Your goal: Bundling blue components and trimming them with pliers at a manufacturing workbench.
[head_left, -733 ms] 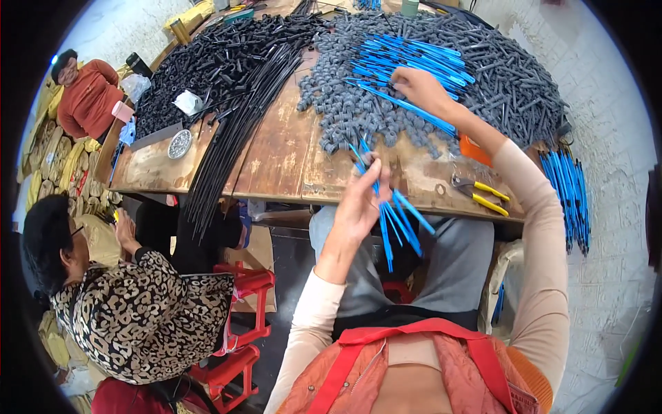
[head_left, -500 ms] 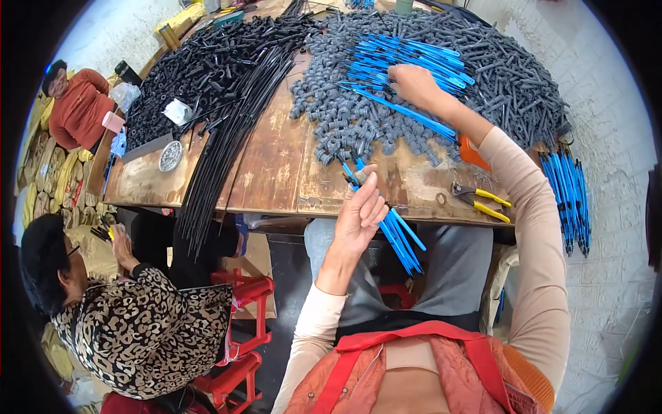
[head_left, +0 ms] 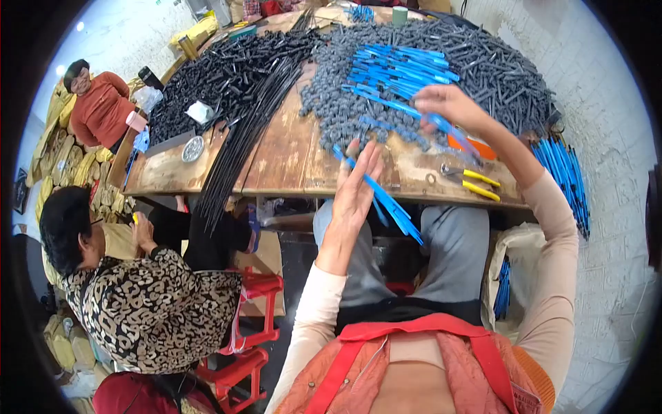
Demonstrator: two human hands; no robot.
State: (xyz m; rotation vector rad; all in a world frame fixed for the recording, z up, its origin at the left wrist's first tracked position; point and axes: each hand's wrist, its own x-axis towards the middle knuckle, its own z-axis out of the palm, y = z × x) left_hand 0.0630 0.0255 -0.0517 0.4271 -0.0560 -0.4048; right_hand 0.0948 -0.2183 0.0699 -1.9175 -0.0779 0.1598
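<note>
A worn wooden table (head_left: 289, 162) is seen from above, heaped with grey pieces (head_left: 331, 103) and black rods (head_left: 241, 138). The left hand (head_left: 357, 186) is held near the table's front edge, fingers mostly straight, with a bundle of blue tubes (head_left: 389, 207) kept against the palm by the thumb and angled down over the lap. The right hand (head_left: 448, 107) is closed on one more blue tube (head_left: 386, 103) at the pile's edge. The step is probably done best by lifting a single tube cleanly and laying it parallel to the bundle — ends aligned. Compared with half a second earlier, the left hand has been raised slightly and its fingers straightened.
</note>
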